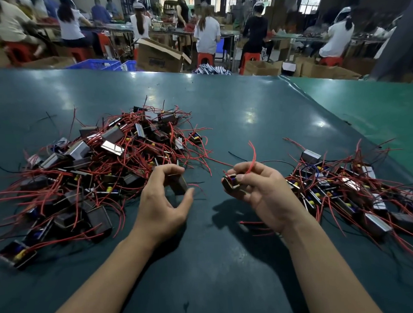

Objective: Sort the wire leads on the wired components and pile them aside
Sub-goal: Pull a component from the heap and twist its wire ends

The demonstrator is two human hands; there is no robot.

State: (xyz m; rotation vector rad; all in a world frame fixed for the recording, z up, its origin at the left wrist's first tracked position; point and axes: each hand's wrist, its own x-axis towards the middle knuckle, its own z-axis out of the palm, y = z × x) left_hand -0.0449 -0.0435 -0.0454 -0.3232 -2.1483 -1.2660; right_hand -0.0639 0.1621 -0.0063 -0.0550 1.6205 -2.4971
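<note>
**Fingers, 2 hands: 1 loaded, 1 reaching — snag and mix-up risks**

Fingers [240,178] of the right hand [261,191]: curled round 1 small wired component [231,184], held above the tabletop [222,108], its red lead [252,158] standing up past the knuckles.

Fingers of the left hand [166,198]: loosely curved and part-open over a dark component [178,184] at the near edge of the big unsorted heap [94,161]; contact seems light, no firm hold visible.

Sorted pile [349,188]: on the person's right, just beside the right hand, leads fanned outward.

Risks, as judged:
- Entanglement. Heap leads cross each other thickly; lifting 1 unit likely drags neighbours with it.
- Strain. A lead caught under other units could bend sharply or pull at its joint if tugged.
- Drop. The left hand's open grip may let its unit slip.
- Mixing. Stray red leads reach between heap and pile; a dragged unit could land among sorted ones.
</note>
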